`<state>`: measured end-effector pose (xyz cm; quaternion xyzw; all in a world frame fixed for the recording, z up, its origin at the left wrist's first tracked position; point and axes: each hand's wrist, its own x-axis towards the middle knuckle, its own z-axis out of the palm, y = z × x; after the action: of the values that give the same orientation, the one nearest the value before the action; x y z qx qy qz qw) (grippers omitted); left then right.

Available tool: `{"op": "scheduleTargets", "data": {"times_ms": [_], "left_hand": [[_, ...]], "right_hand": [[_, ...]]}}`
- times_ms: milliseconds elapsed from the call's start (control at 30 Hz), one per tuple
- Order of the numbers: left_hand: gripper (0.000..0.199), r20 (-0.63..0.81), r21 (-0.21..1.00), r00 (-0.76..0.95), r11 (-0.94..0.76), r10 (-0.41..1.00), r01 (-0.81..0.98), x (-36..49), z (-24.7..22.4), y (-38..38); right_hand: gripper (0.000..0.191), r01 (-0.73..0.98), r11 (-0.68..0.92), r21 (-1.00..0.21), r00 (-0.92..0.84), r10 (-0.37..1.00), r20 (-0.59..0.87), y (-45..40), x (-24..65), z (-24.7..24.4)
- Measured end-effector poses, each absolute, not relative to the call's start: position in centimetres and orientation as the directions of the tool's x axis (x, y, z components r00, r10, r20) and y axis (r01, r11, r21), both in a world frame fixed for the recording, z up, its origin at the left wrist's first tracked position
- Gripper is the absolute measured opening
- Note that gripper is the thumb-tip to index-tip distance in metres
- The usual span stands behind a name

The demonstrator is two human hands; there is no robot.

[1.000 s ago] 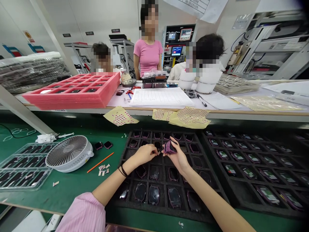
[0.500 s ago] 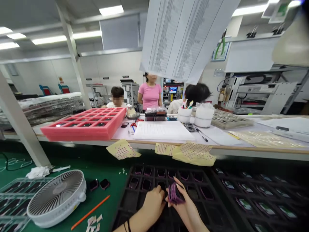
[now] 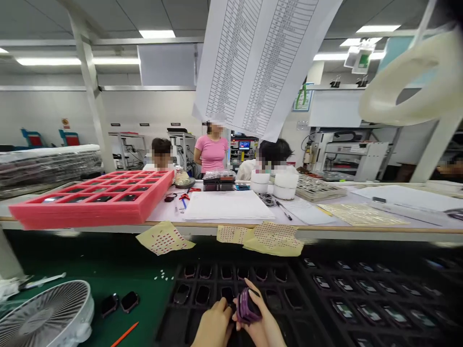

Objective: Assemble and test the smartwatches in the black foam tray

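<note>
Over black foam tray (image 3: 167, 313), right hand (image 3: 261, 327) curled around purple-framed watch case (image 3: 248, 306), fingers wrapped over its top. Left hand (image 3: 213, 326) just beside, fingers closed toward case edge, pinch unclear. Green mat (image 3: 144, 294) at left; pink foam tray (image 3: 90, 207) on bench beyond; person in pink shirt (image 3: 211, 154) standing farther back.

Purple striped watch case (image 3: 248, 306)

A factory floor for assembling small electronics. Long workbenches (image 3: 253, 229) with a green mat (image 3: 148, 294), black foam trays (image 3: 398, 332) of small devices (image 3: 343, 308), a pink foam tray (image 3: 90, 214) and a hanging printed list (image 3: 249, 62), with machines (image 3: 347, 154) and lit screens (image 3: 244, 144) beyond, under rows of ceiling lights (image 3: 157, 33).
</note>
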<state>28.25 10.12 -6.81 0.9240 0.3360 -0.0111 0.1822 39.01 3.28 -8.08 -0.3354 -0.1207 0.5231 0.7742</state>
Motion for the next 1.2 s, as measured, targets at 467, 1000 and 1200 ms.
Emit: {"op": "scheduleTargets", "data": {"times_ms": [467, 1000, 1200], "left_hand": [[0.016, 0.056, 0.478, 0.811, -0.729, 0.582, 0.49, 27.6, -8.2, 11.7], [0.008, 0.051, 0.414, 0.834, -0.771, 0.549, 0.483, 26.5, -7.5, 11.9], [0.007, 0.1, 0.525, 0.84, -0.745, 0.533, 0.411, 26.6, -7.5, 11.8]], "right_hand": [[0.072, -0.715, 0.213, -0.666, 0.377, 0.92, -0.11, 3.0, 39.6, -7.8], [0.051, -0.697, 0.208, -0.686, 0.382, 0.917, -0.11, 2.2, 41.1, -7.1], [0.053, -0.698, 0.213, -0.684, 0.335, 0.941, -0.049, 2.0, 41.0, -6.7]]}}
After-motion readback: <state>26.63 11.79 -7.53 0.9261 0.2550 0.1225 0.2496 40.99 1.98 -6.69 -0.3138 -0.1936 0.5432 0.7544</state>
